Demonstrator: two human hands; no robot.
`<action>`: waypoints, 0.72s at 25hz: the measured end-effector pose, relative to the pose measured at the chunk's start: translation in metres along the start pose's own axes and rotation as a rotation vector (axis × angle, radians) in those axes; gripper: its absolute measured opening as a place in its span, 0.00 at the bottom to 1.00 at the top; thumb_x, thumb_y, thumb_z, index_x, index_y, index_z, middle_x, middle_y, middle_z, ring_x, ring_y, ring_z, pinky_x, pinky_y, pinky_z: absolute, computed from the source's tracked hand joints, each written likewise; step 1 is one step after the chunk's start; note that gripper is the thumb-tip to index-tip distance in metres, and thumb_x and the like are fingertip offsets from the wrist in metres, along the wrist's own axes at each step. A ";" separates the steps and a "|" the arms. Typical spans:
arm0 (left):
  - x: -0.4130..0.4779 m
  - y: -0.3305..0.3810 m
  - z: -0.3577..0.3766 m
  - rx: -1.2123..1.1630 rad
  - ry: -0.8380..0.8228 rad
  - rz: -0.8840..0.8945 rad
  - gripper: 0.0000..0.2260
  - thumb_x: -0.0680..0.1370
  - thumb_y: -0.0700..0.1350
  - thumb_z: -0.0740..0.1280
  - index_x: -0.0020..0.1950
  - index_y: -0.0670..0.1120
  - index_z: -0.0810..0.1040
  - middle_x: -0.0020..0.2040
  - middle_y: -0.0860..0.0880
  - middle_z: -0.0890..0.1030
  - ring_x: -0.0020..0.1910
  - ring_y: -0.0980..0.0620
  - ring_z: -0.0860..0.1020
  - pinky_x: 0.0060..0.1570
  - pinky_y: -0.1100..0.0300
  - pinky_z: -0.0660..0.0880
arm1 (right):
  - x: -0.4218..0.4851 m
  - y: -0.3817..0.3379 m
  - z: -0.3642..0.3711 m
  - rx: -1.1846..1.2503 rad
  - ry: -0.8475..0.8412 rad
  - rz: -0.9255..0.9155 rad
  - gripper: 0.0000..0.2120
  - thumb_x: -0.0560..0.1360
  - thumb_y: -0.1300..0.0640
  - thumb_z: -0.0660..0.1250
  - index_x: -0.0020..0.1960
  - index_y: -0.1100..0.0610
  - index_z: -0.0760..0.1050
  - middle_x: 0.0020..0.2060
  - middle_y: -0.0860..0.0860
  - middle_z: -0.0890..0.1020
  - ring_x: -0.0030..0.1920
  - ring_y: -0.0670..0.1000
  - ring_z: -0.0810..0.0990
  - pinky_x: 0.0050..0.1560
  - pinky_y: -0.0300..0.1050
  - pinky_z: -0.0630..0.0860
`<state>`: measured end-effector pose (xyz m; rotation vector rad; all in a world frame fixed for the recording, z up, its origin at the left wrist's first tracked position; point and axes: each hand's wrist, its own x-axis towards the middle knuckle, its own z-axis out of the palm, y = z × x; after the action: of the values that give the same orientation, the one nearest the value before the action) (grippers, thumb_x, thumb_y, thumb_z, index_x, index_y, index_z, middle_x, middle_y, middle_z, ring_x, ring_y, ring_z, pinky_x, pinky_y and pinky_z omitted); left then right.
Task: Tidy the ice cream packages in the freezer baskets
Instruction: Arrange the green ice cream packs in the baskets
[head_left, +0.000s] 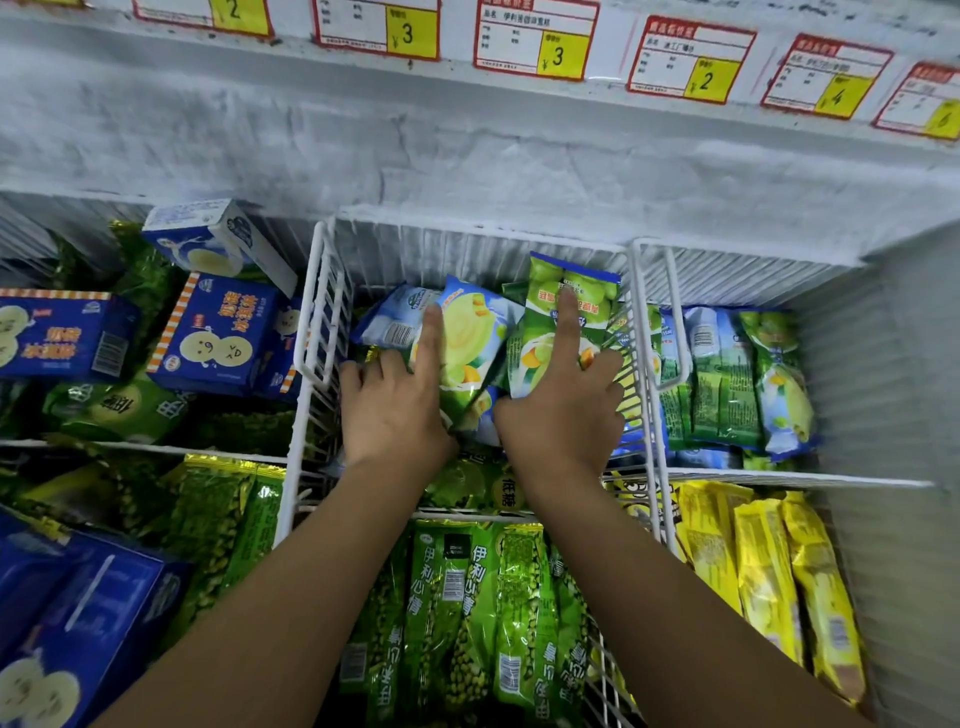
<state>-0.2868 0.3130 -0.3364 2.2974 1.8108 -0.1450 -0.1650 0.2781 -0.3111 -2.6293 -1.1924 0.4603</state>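
Observation:
In the white wire basket (318, 312) at the middle back lie several ice cream packages. My left hand (395, 410) holds a pale blue and yellow-green package (470, 345): its forefinger lies straight along the top, the other fingers curl down at the package's left edge, and the thumb is hidden beneath. My right hand (563, 415) holds a green package (543, 332) the same way, forefinger stretched up its face and remaining fingers curled at its right side. Both packages stand tilted against the basket's back. A further blue-white package (387, 322) lies behind the left one.
The frosted freezer wall (467, 171) rises behind, with price tags (537, 41) above. Blue boxes (218, 332) fill the left basket. Green and blue packs (727, 374) stand in the right one. Green bean-bar packs (467, 613) and yellow packs (769, 571) lie in the near baskets.

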 end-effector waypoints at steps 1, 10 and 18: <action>-0.001 0.003 -0.003 -0.018 0.017 -0.015 0.56 0.66 0.62 0.71 0.76 0.51 0.33 0.62 0.42 0.72 0.60 0.42 0.72 0.67 0.47 0.58 | 0.000 -0.004 -0.004 0.000 -0.002 0.008 0.55 0.67 0.53 0.73 0.76 0.35 0.36 0.62 0.57 0.63 0.57 0.61 0.70 0.54 0.54 0.72; -0.018 0.012 -0.065 -0.281 0.109 -0.142 0.56 0.65 0.64 0.72 0.77 0.51 0.35 0.64 0.42 0.67 0.55 0.41 0.74 0.49 0.51 0.72 | -0.012 -0.032 -0.081 0.136 0.126 -0.016 0.56 0.64 0.50 0.76 0.75 0.35 0.39 0.62 0.57 0.64 0.55 0.63 0.74 0.54 0.59 0.76; -0.024 0.047 -0.134 -0.324 0.156 -0.175 0.53 0.68 0.64 0.71 0.77 0.50 0.36 0.70 0.40 0.63 0.59 0.39 0.74 0.43 0.52 0.70 | -0.013 -0.009 -0.163 0.453 0.154 0.036 0.53 0.64 0.52 0.75 0.75 0.33 0.43 0.54 0.51 0.63 0.45 0.58 0.72 0.40 0.46 0.68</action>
<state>-0.2545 0.3101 -0.1957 1.9743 1.9427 0.2885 -0.1194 0.2627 -0.1543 -2.2522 -0.8732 0.4617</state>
